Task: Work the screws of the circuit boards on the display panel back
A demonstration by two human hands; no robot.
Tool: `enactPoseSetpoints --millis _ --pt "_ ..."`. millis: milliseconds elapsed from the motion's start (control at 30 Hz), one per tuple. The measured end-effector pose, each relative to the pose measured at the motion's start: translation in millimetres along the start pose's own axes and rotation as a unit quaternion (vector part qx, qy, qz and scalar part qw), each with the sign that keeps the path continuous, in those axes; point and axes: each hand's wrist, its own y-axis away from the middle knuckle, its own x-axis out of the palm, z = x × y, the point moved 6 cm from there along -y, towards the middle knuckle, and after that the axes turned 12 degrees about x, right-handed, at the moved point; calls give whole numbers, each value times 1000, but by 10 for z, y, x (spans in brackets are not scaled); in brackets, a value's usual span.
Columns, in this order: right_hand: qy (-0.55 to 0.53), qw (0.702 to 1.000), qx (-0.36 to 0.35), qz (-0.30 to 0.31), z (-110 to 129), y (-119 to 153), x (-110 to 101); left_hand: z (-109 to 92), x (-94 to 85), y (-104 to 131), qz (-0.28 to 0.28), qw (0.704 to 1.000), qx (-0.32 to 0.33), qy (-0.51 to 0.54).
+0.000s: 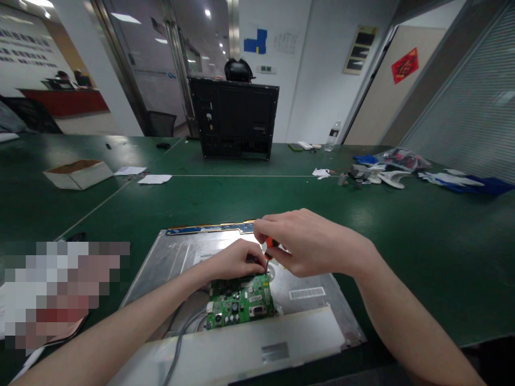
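Note:
My right hand [300, 244] grips a screwdriver [272, 244] with an orange and black handle, its shaft pointing down. The tip meets the upper right corner of a green circuit board [241, 300]. Close beside the tip, my left hand [237, 260] has its fingers pinched together at the board's top edge; what they hold, if anything, is hidden. Under both hands lies the silver metal back of a display panel [317, 311], with a blue circuit strip [201, 230] along its far edge. A grey cable [181, 338] runs over the panel left of the board.
On the green table [225, 198] a black monitor housing [235, 118] stands at the back. An open cardboard box [80, 177] and papers [155, 179] are at left. Tools and bagged parts [402, 161] lie at right, near a water bottle [333, 136]. A blurred patch covers the left front.

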Motion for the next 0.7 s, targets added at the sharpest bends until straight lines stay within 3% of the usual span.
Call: enactPoseSetpoints --millis 267,333,400,467,533,700 --pt "27 999 27 -5 -33 -52 19 -80 -70 -5 7 1000 5 -4" --pt "34 998 42 -11 -60 -62 15 -160 -154 -17 -18 1000 4 -16" --pt "40 997 56 -20 -80 -69 9 -286 -276 -28 -77 996 4 -54" --pt "52 996 72 -31 -87 -78 7 -477 -429 -14 -179 975 17 -131" --pt "68 992 96 -42 -79 -92 18 -725 -526 23 -272 936 53 -216" --pt "68 982 154 -86 19 -108 67 -1244 -419 42 -301 869 198 -340"
